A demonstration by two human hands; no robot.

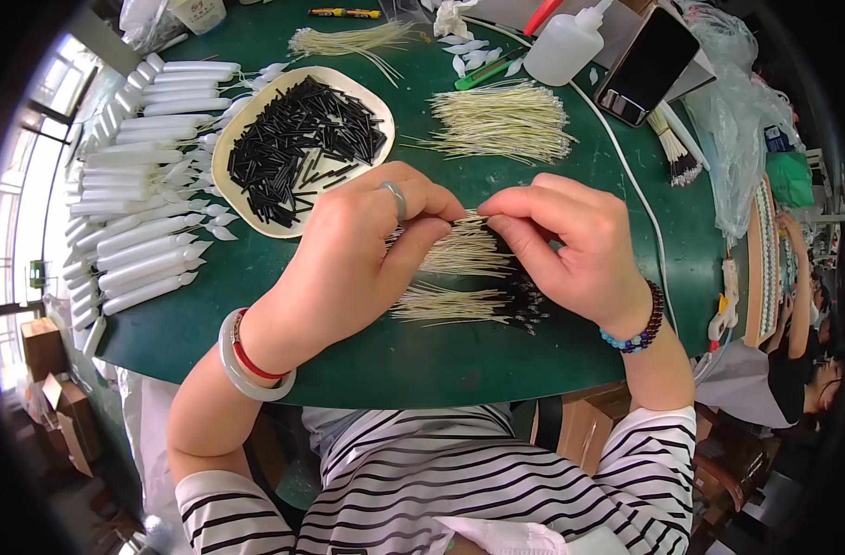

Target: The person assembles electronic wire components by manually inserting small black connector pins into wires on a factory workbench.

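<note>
The left hand [362,236] and right hand [575,240] each close thumb against forefinger, nearly tip to tip; what they pinch is too small to tell. Beneath the fingertips and nearer the body, pale wires [464,259] lie in two bundles, lengthwise left to right, black ends pointing right. Beyond the left hand sits a bowl [221,165] of black tubes [298,125].

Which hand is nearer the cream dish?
Left. The left hand overlaps the lower-right rim of the cream dish in view; the right hand is farther right, clear of it.
</note>
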